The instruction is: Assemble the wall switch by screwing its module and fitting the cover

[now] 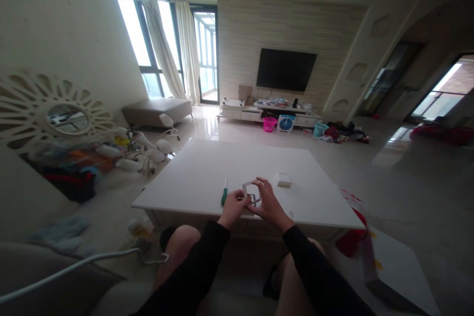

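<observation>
Both my hands meet over the near edge of a white low table [207, 168]. Between them is a small white square frame with an open middle [249, 188], like a wall-switch part. My left hand [234, 206] grips its left side with curled fingers. My right hand [267, 200] wraps its right side and top, fingers bent over it. A green-handled screwdriver [224, 192] lies on the table just left of my left hand. A small white square cover [283, 179] rests on the table to the right, beyond my right hand.
My bare knees sit below the table edge. A pile of clothes and a white chandelier [140, 150] lie on the floor at left. A wall TV [286, 69] and its stand are far back. A red bag [350, 242] stands at the table's right corner.
</observation>
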Motion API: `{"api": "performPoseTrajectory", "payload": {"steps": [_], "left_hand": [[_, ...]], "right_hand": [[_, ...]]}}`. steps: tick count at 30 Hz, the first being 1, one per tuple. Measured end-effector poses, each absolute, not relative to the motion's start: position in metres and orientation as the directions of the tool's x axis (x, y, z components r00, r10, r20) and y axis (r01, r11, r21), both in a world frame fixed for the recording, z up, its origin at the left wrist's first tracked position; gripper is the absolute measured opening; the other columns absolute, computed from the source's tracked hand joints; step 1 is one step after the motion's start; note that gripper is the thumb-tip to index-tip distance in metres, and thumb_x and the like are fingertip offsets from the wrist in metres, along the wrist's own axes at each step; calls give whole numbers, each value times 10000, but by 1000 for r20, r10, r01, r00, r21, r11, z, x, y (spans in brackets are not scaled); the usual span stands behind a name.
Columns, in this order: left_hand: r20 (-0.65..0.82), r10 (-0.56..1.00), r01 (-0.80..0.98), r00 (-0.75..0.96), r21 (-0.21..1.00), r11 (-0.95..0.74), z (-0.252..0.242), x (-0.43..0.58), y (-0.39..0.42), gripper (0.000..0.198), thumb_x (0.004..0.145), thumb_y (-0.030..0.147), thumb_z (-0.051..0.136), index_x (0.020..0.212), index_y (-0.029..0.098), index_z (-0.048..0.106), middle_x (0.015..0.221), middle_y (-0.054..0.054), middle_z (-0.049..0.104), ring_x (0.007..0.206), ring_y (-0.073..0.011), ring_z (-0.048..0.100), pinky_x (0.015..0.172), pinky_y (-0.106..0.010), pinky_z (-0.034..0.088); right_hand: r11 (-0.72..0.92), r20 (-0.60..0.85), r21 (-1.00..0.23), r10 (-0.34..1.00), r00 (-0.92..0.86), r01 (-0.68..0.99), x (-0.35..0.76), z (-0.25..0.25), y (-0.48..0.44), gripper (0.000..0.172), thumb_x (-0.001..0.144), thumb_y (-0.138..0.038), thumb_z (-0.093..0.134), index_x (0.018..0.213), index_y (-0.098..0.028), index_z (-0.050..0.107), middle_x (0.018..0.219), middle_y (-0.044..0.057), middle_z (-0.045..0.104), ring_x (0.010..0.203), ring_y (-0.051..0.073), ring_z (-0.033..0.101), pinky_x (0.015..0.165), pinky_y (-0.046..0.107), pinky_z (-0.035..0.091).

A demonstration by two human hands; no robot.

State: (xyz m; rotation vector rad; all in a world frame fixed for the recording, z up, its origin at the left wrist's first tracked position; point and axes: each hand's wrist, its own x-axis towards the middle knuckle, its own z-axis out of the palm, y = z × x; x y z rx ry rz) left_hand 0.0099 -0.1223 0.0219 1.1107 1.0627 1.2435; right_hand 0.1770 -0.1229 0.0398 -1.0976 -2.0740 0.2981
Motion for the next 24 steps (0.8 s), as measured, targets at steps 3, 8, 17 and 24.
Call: {"api": "performPoseTrajectory", "payload": {"steps": [3,8,17,24], "left_hand": [[4,1000,-139,8,990,-3,23,13,-111,280,662,372,830,756,149,690,705,-41,713,708,-199,704,671,-305,554],[102,994,74,27,992,-104,18,18,-85,205,735,339,748,678,154,679,646,-16,670,648,-160,637,666,-287,493],[13,980,-34,196,999,-7,-2,8,-34,319,784,451,728,751,138,678,726,-38,669,707,-163,648,691,-297,536],[-123,972,169,200,982,89,-17,-7,-16,209,834,253,647,1022,160,661,858,-45,686,765,-177,693,659,-300,568]], "right_hand": [[524,511,-630,835,-202,574,175,28,-112,636,804,-335,753,1359,-271,448,1418,139,457,1360,305,493,1154,527,452],[393,394,-756,912,-116,523,171,4,-84,638,773,-296,734,1344,-257,453,1297,117,524,1195,279,583,1035,502,546],[321,362,-828,932,2,460,162,-25,-36,650,764,-351,741,1338,-265,448,1319,116,542,1191,293,592,1008,525,551],[285,340,-697,939,-47,658,189,-44,-21,831,656,-191,750,1413,-224,409,1392,136,524,1327,325,505,1171,543,404]]}}
